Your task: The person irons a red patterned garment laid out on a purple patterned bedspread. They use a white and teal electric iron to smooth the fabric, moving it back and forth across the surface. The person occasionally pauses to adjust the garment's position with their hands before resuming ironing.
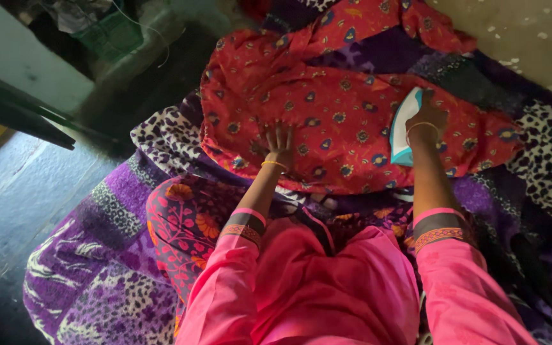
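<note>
Head view: a white and teal electric iron (406, 125) is gripped by the right hand (427, 117), fingers wrapped around its handle, right of centre in the frame, and is pressed onto a red floral-printed cloth (327, 108). That cloth is spread across a purple and leopard-patterned blanket (116, 255) and is held flat at centre frame by the left hand (279, 142), fingers spread apart. Pink sleeves (225, 287) are seen at the bottom.

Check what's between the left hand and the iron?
Head view: only the red patterned cloth lies between the left hand, pressed flat on it, and the iron, held by the right hand. Nothing else sits on that stretch.
</note>
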